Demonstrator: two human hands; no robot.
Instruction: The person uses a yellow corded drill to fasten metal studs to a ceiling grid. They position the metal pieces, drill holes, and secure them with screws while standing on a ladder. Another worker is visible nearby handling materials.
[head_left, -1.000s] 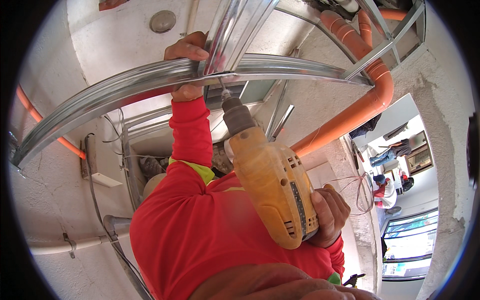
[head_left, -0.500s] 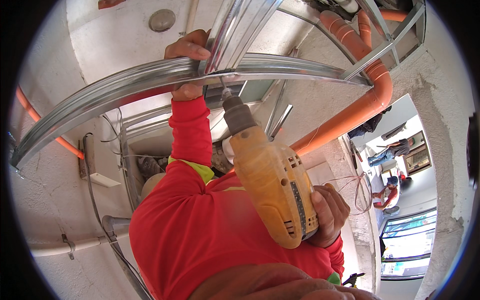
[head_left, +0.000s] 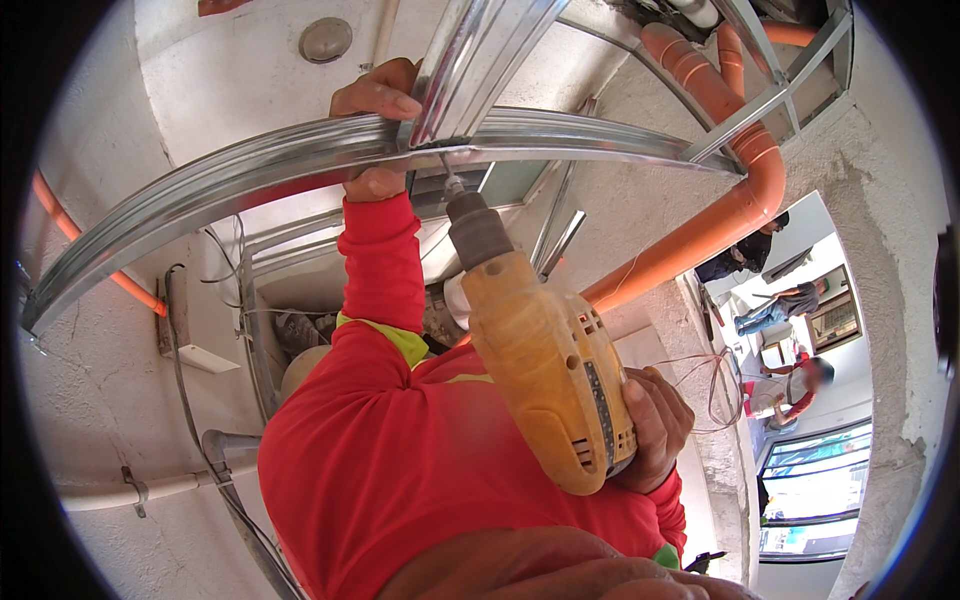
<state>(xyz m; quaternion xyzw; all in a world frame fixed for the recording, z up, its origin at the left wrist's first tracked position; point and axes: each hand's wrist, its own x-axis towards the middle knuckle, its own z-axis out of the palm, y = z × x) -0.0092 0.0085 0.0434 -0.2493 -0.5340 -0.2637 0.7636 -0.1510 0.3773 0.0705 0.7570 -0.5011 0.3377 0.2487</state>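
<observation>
My left hand (head_left: 378, 98) is closed around a long shiny metal channel (head_left: 230, 178), fingers above and thumb below it, right beside the spot where a second metal stud (head_left: 488, 68) meets it. A yellow power drill (head_left: 535, 365) with a dark chuck, dusty on its body, is gripped at its rear by my right hand (head_left: 655, 428). The drill points up and to the left. Its thin bit (head_left: 448, 165) reaches the channel's lower edge at that joint; whether it has gone into the metal I cannot tell. The drill's handle is mostly hidden behind its body.
A thick orange pipe (head_left: 690, 240) bends along the right, near more metal framing (head_left: 775, 95). Cables (head_left: 180, 350) and a grey-white pipe (head_left: 150, 492) run along the left wall. Through an opening on the right, several people (head_left: 795, 300) are in another room with a window (head_left: 815, 485).
My hands and the drill stay almost where they were, the right hand shifting very slightly. Beyond the opening, a person in red has moved and another person shows more at its upper edge.
</observation>
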